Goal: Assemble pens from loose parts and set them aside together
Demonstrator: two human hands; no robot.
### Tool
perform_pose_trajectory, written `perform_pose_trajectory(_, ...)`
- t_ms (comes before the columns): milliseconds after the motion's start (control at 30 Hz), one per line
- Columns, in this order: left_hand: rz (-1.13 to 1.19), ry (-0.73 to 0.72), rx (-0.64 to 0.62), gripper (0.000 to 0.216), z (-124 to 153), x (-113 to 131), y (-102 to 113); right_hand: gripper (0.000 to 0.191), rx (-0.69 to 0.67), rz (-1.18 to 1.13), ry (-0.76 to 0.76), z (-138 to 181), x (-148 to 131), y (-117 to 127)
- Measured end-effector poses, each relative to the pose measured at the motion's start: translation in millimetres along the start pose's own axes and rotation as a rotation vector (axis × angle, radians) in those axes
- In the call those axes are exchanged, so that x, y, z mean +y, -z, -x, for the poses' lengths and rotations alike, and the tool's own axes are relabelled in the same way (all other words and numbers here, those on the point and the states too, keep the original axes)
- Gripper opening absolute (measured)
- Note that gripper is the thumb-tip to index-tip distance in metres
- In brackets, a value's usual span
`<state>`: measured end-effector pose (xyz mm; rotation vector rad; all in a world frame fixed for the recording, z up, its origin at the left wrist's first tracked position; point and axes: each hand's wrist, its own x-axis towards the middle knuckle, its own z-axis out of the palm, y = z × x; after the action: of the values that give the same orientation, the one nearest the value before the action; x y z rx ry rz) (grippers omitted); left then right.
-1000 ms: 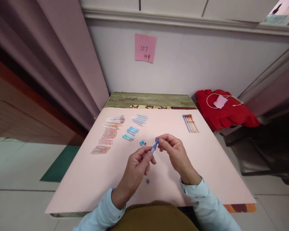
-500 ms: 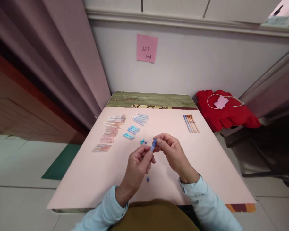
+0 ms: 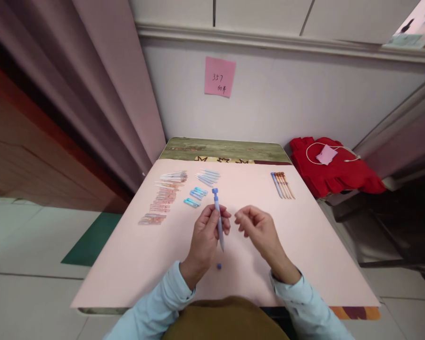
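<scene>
My left hand (image 3: 208, 233) pinches a light blue pen (image 3: 219, 222) between thumb and fingers. The pen stands nearly upright, its darker blue knobbed top pointing away from me and its tip toward me. To its right, my right hand (image 3: 256, 226) is held apart from the pen, fingers loosely curled and nothing visible in them. On the table below the pen tip lies a small dark blue piece (image 3: 219, 266). Beyond my left hand are short turquoise and blue barrel pieces (image 3: 195, 196) and a group of slim pale blue tubes (image 3: 208, 177).
Rows of clear and pinkish pen parts (image 3: 162, 200) lie on the left of the pink-covered table (image 3: 127, 278). Several finished-looking pens (image 3: 283, 185), one blue and the others brown, lie at the right. A red cloth (image 3: 336, 172) with a white cord sits beyond the right edge.
My right hand has let go of the pen's top and moved right. My left hand now holds the pen turned nearly upright, its full length showing.
</scene>
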<state>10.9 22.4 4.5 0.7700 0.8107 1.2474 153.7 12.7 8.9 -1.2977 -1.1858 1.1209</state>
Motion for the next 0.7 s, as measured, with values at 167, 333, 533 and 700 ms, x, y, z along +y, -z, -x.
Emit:
perform_pose_trajectory(167,0.074,-0.037,0.088,0.026,-15.1,-12.9,1.1,0.022,-0.034,0.229,0.016,21.5,23.9,-13.8)
perform_pose_trajectory(333,0.057,-0.05,0.1,0.025,-17.3,-27.9,-2.6,0.019,-0.01,0.265,0.017,25.2,30.2,-20.3)
perform_pose_trajectory(533,-0.249,-0.121,0.08,0.034,-21.9,-25.0,11.7,0.021,0.124,0.341,0.054,8.7,42.6,-6.5)
perform_pose_trajectory(700,-0.76,-0.442,0.278,0.03,-20.5,-15.5,75.3,0.022,0.393,0.544,0.068,-43.0,62.1,64.8)
